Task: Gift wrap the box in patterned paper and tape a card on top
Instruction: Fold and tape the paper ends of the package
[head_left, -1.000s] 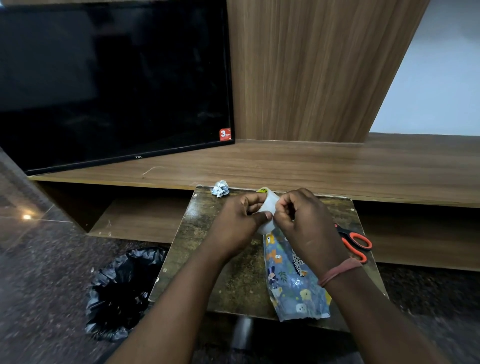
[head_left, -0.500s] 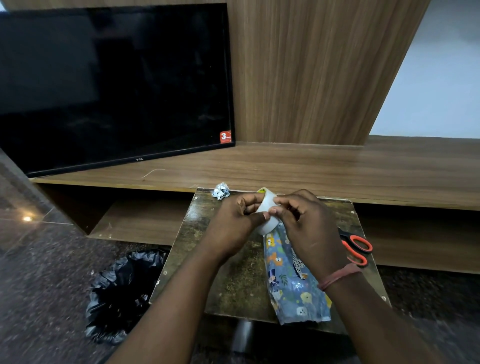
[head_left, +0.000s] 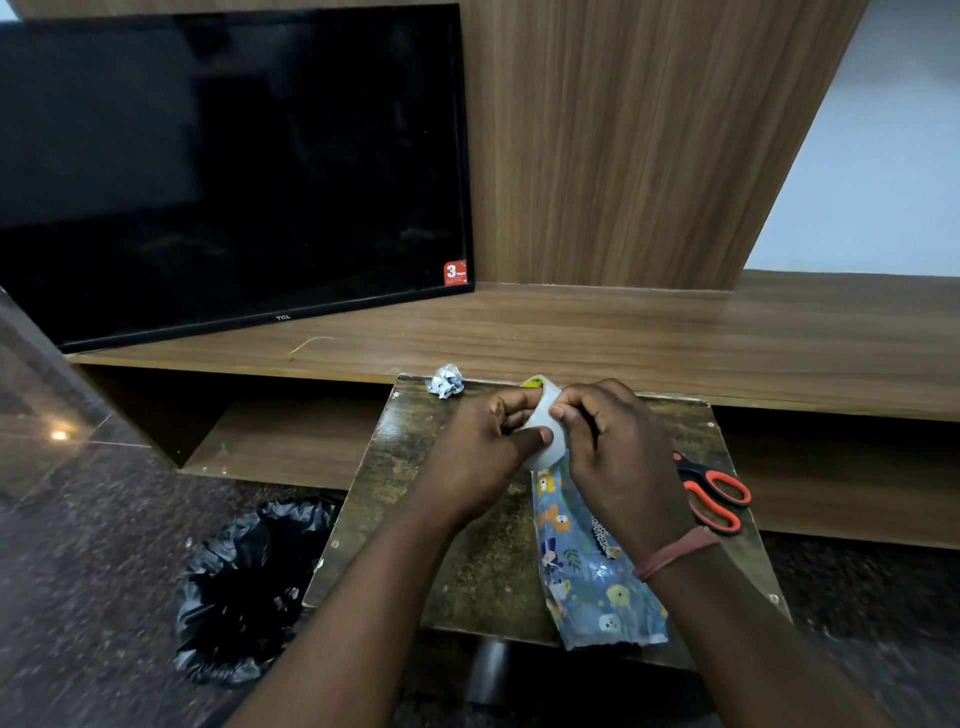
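Note:
A roll of clear tape (head_left: 543, 444) is held over the small table (head_left: 467, 545). My left hand (head_left: 480, 452) grips the roll, thumb across its side. My right hand (head_left: 613, 457) has its fingertips curled against the roll's outer face, picking at it. Below the hands lies the box wrapped in blue patterned paper (head_left: 592, 571) with animal prints, running toward the table's near edge. My right wrist hides part of it. No card shows.
Orange-handled scissors (head_left: 714, 499) lie at the table's right edge. A crumpled paper ball (head_left: 445, 380) sits at the far left corner. A black bag-lined bin (head_left: 249, 587) stands on the floor to the left. A television (head_left: 228, 171) stands on the wooden shelf behind.
Both hands stay on the tape roll; my right fingers have shifted slightly across its face. The wrapped box has not moved.

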